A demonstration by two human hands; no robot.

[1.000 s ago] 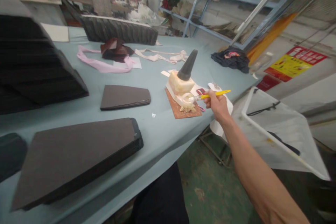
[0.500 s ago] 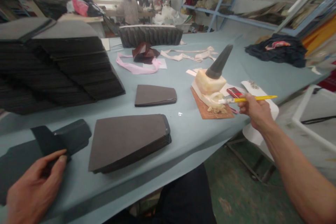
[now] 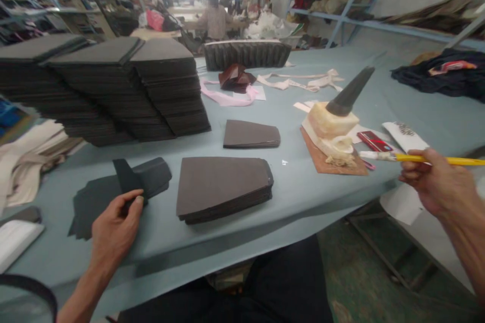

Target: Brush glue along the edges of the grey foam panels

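At seven o'clock the left hand (image 3: pixel 113 229) pinches a dark cut piece (image 3: pixel 131 181) on the table (image 3: pixel 303 197). A careless pull could drag the loose pieces (image 3: pixel 94 207) beneath it. At three o'clock the right hand (image 3: pixel 432 181) is clamped on a yellow brush (image 3: pixel 435 160), whose whitish tip sits just beside the pale block (image 3: pixel 331 123). A drip might soil the stack (image 3: pixel 223 184).

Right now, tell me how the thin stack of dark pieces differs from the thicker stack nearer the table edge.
The thin stack holds only a few pieces; the thick stack holds many and stands higher. The thin stack looks smaller in outline; the thick stack is wider and longer. The thin stack lies further back, the thick stack near the table edge. Both are dark, tapered and lie flat.
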